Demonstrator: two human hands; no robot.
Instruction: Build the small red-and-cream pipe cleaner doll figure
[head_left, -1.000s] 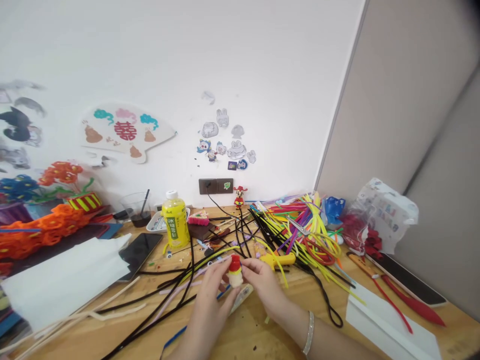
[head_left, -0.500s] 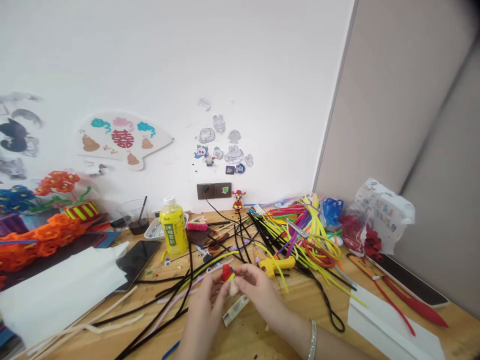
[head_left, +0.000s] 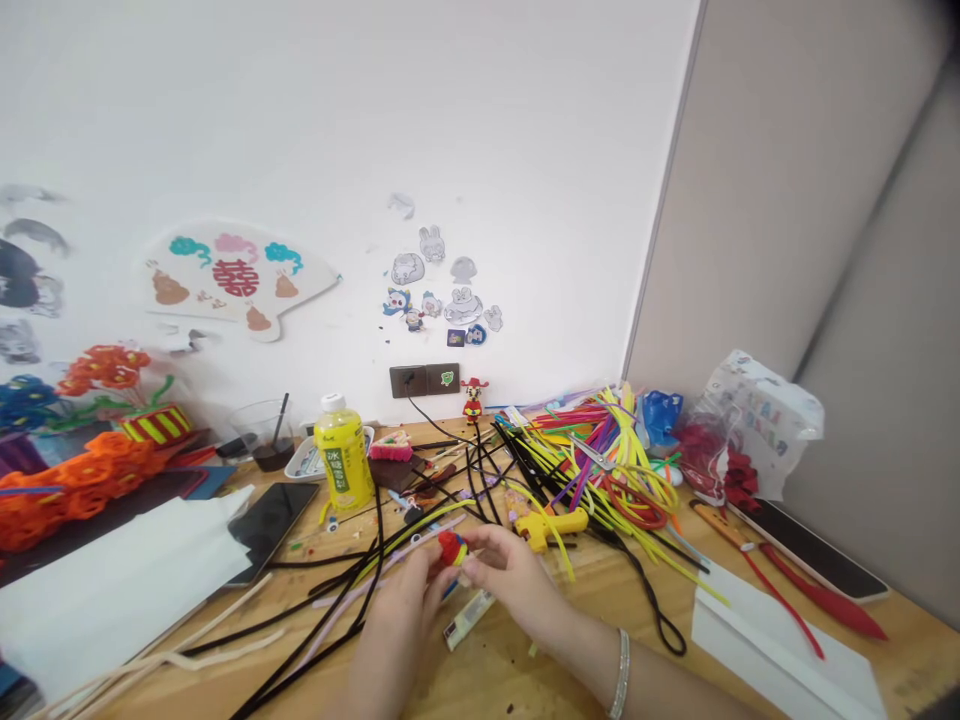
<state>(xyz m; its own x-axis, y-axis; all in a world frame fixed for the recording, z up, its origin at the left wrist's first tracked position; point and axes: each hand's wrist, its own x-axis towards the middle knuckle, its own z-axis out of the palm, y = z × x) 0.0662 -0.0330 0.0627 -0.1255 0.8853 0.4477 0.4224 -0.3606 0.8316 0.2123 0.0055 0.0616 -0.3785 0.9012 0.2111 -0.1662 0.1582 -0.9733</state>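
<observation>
A small red, yellow and blue craft piece [head_left: 452, 547] is pinched between the fingertips of both hands, just above the wooden table. My left hand [head_left: 415, 590] grips it from the left, with fingers bent round its lower side. From the right, my right hand [head_left: 504, 572] holds it between thumb and fingers; a silvery bracelet is on that wrist. Part of the piece is hidden by the fingers. Beneath the hands lies a whitish tube [head_left: 469, 618]. A yellow glue gun [head_left: 553, 527] rests just beyond my right hand.
Black stems [head_left: 330, 590] spread to the left, and a colourful stem pile [head_left: 622, 460] lies at the right. A yellow bottle [head_left: 343, 458], dark tablet [head_left: 271, 525], small red-hatted figure [head_left: 473, 402], scissors [head_left: 592, 453] and white paper [head_left: 780, 650] surround the work area.
The view has shifted slightly. The small piece has turned a little between my fingers, its pale lower part now mostly hidden. Both hands still hold it.
</observation>
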